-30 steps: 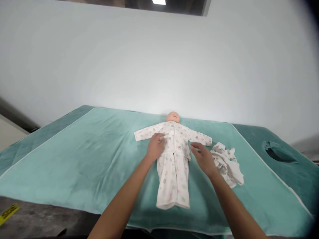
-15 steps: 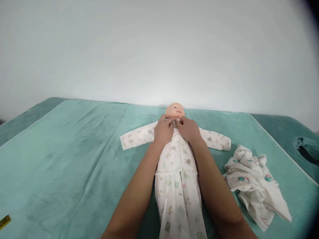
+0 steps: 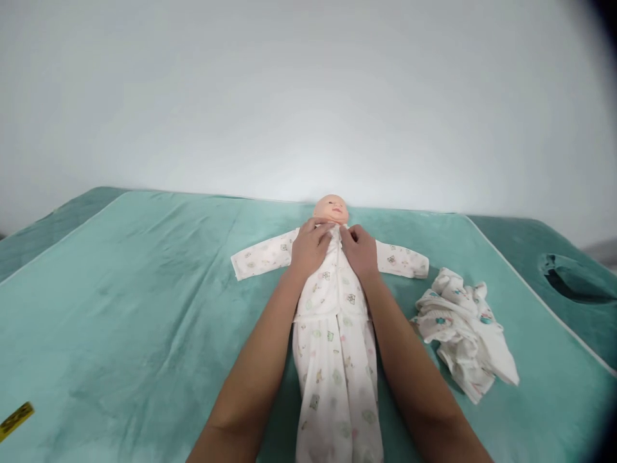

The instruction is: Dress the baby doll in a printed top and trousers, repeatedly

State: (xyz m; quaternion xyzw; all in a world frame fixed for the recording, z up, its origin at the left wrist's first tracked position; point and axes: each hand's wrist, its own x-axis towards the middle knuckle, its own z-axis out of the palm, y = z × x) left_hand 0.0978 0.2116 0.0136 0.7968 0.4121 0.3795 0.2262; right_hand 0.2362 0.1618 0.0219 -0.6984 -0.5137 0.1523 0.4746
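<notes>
A baby doll point(image 3: 331, 209) lies on its back, dressed in a white long-sleeved shirt point(image 3: 332, 289) and matching trousers point(image 3: 332, 392) with small printed animals. At the left of the collar, my left hand point(image 3: 311, 247) rests with its fingers stretched over the cloth just below the doll's chin. My right hand point(image 3: 359, 251) is closed, thumb and curled fingers pinching the shirt's front edge near the neck. The fingertips hide part of the collar. Both shirt sleeves reach out sideways, flat on the cover.
A crumpled white printed garment point(image 3: 465, 331) lies to the right of the doll. Green cloth point(image 3: 144, 289) covers the bed-like surface, with a dark opening point(image 3: 569, 283) at far right. A yellow strip point(image 3: 17, 421) lies at lower left. Behind stands a pale wall point(image 3: 308, 96).
My fingertips have drawn slightly apart at the collar, the left fingers straightening. The camera view has shifted, so the doll and the crumpled garment appear farther left and a little higher.
</notes>
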